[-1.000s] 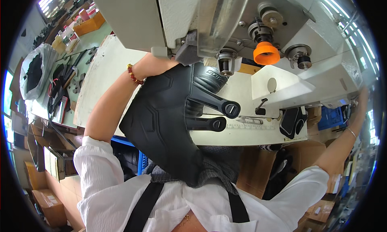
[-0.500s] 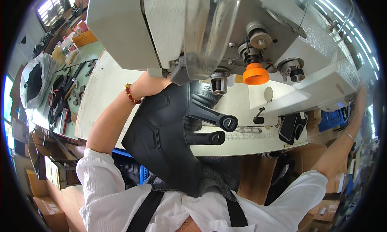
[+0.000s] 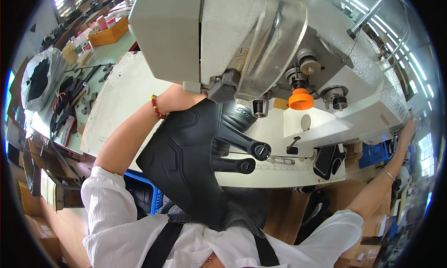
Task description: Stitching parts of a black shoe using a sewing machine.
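My left hand (image 3: 184,98), with a red bead bracelet at the wrist, rests at the far edge of a black padded leather-like piece (image 3: 179,151). Its fingers are hidden behind the head of a white sewing machine (image 3: 170,35). The black piece has moulded ridges and two strap tabs with oval ends (image 3: 260,150), and it hangs over the table's front edge onto my lap. Far to the right, my right hand (image 3: 408,128) reaches the right end of the machine. It is small near the picture's rim, so its fingers cannot be made out.
An orange knob (image 3: 301,99) and metal tension dials sit on the machine's front. Black shaped parts (image 3: 328,162) lie at the table's right end. On a green side table at left are a plastic bag (image 3: 43,79), tools and a wooden box (image 3: 109,33). Cardboard boxes stand below.
The whole view has shifted, so the machine sits further right and lower. My left hand stays at the black piece's far edge, and my right hand stays by the machine's right end.
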Action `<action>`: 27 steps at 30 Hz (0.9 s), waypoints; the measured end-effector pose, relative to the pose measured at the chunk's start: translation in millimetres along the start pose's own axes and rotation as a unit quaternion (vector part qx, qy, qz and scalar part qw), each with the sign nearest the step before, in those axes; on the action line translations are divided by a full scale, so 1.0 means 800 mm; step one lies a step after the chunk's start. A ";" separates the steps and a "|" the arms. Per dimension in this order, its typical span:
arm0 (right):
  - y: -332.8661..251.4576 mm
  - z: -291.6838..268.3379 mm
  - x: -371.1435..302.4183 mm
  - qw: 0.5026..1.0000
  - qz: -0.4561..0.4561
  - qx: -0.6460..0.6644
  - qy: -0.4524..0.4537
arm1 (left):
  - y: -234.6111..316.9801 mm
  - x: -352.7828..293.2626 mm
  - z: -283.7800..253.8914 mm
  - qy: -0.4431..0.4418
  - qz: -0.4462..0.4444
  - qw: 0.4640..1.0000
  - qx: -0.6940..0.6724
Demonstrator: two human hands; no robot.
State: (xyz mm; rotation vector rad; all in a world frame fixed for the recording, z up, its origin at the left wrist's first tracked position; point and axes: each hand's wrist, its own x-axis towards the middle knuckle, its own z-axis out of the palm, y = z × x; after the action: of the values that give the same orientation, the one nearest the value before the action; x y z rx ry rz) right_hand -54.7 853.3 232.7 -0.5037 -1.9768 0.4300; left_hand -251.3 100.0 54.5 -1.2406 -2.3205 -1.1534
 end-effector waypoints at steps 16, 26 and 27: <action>-0.007 0.011 -0.029 0.994 0.097 0.039 0.018 | 0.162 -0.050 -0.019 -0.088 -0.106 0.937 0.319; -0.043 0.048 -0.031 0.989 0.116 0.088 0.002 | 0.160 -0.074 -0.035 -0.243 0.001 0.901 0.360; -0.052 0.057 -0.033 0.986 0.111 0.121 0.005 | 0.146 -0.076 -0.052 -0.247 0.026 0.899 0.362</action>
State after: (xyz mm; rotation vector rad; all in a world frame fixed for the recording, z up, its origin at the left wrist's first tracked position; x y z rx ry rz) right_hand -91.7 800.7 213.9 -0.5712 -1.8341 0.7950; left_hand -127.7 71.1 108.9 -1.3531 -2.6354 0.1232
